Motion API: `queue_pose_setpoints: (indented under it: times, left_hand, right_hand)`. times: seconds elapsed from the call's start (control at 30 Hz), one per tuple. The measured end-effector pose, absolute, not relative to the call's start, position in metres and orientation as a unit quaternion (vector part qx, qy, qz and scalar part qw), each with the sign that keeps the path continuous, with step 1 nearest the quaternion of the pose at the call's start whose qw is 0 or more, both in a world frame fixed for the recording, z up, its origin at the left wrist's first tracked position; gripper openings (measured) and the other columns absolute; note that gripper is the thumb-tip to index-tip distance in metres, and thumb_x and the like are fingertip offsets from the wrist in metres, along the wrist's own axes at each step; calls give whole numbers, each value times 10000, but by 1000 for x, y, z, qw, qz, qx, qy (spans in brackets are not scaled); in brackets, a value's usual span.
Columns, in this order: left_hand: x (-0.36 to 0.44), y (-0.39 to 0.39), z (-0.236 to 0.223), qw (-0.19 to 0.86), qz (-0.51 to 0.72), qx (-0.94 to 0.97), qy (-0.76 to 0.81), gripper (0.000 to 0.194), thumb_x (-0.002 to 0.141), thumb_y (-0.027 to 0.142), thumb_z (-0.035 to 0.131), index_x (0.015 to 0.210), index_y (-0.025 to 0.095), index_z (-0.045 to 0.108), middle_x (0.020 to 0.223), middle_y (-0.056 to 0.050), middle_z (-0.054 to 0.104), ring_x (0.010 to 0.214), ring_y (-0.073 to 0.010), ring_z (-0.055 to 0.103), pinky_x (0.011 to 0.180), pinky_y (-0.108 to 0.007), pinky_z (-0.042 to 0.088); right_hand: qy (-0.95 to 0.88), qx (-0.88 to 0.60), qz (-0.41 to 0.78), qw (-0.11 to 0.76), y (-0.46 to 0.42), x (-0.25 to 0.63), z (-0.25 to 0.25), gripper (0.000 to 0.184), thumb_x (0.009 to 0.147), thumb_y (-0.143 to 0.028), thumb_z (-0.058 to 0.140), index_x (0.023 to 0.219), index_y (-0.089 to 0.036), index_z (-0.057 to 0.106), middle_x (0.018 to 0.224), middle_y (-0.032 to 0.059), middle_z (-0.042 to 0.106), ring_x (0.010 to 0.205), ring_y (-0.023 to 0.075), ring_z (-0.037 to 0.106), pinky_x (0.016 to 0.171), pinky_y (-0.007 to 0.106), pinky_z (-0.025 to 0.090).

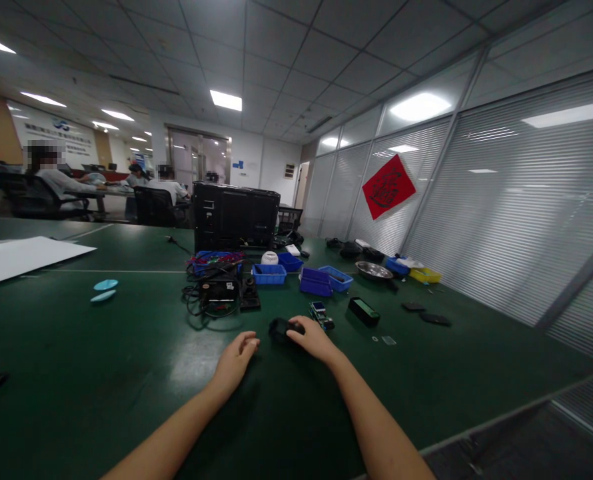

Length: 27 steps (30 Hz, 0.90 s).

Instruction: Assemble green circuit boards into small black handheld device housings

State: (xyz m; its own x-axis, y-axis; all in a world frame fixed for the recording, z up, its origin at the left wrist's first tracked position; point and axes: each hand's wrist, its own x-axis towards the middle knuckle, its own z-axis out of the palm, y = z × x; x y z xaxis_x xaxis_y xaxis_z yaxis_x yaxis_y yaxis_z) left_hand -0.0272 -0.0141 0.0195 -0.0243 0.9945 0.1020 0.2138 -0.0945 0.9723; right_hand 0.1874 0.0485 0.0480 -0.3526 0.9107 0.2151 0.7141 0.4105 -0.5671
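My right hand (312, 337) is closed around one end of a small, rounded black object (278, 329), low over the green table or resting on it; I cannot tell which. What kind of thing it is does not show clearly. To its left, my left hand (236, 357) hovers by the tabletop, fingers loosely bent and thumb apart, with nothing in it. Just beyond my right hand lies a small circuit board with a screen (321, 315). A black box with a green display (364, 311) sits farther right.
Ahead stand a black boxy cabinet (236, 217), a blue bin (269, 274), tangled cables and a black device (218, 291). A metal bowl (374, 270) and yellow tray (425, 275) are at back right. Light-blue pieces (105, 285) and white sheets (31, 259) lie left. Several people sit beyond.
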Motion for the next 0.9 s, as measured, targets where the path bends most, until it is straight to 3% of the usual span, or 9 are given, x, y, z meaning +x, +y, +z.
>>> queue_pose_setpoints:
  times: [0.03, 0.13, 0.2, 0.33, 0.5, 0.6, 0.73, 0.9]
  left_hand:
    - [-27, -14, 18, 399, 474, 573, 537, 413, 740, 416, 444, 1042, 147, 526, 994, -92, 647, 916, -190, 606, 844, -309, 439]
    - [-24, -12, 13, 333, 460, 607, 556, 493, 708, 353, 500, 1158, 155, 471, 1162, -97, 566, 984, -187, 573, 879, -312, 422]
    - [-20, -8, 10, 273, 449, 641, 559, 628, 663, 304, 556, 1255, 174, 392, 1290, -89, 461, 1092, -202, 508, 939, -330, 379]
    - [-11, 7, 7, 225, 423, 699, 531, 865, 575, 254, 644, 1344, 176, 258, 1397, -79, 317, 1274, -223, 298, 1054, -345, 234]
    - [-2, 23, 9, 293, 387, 697, 528, 930, 582, 289, 657, 1372, 204, 175, 1363, -72, 380, 1243, -235, 354, 1026, -339, 268]
    - [-2, 25, 10, 302, 380, 699, 526, 876, 599, 273, 641, 1361, 251, 207, 1299, -36, 461, 1173, -225, 439, 986, -326, 316]
    - [-5, 21, 10, 298, 385, 709, 510, 782, 599, 236, 633, 1317, 232, 322, 1229, -44, 516, 1119, -205, 483, 975, -307, 329]
    - [-7, 19, 11, 297, 378, 727, 490, 742, 602, 246, 637, 1296, 214, 374, 1314, -60, 448, 1211, -221, 399, 1028, -325, 273]
  right_hand:
    - [-794, -512, 199, 260, 51, 188, 47, 259, 768, -361, 509, 899, -174, 631, 802, 34, 616, 739, 152, 550, 643, 227, 385]
    - [-794, -517, 207, 244, 57, 187, 40, 383, 815, -387, 407, 587, -146, 599, 539, -5, 530, 536, 113, 475, 514, 211, 315]
    - [-799, -513, 201, 240, 60, 186, 36, 417, 803, -405, 420, 507, -144, 557, 479, -22, 484, 491, 98, 430, 491, 207, 283]
    - [-781, -527, 172, 288, 64, 190, 38, 400, 811, -408, 402, 564, -151, 585, 544, -10, 547, 544, 110, 475, 527, 203, 314]
    - [-637, -680, 39, 362, 75, 229, 50, 339, 824, -371, 344, 812, -201, 637, 856, 44, 632, 778, 161, 557, 649, 228, 375]
    - [-589, -746, 44, 307, 83, 250, 50, 389, 811, -443, 359, 900, -184, 635, 950, 95, 621, 859, 201, 569, 672, 260, 395]
    - [-609, -761, 102, 198, 88, 251, 39, 503, 772, -565, 379, 874, -146, 639, 942, 153, 623, 875, 257, 581, 667, 307, 415]
    - [-625, -757, 75, 174, 87, 238, 31, 407, 761, -493, 442, 878, -146, 620, 950, 155, 602, 890, 263, 566, 686, 324, 414]
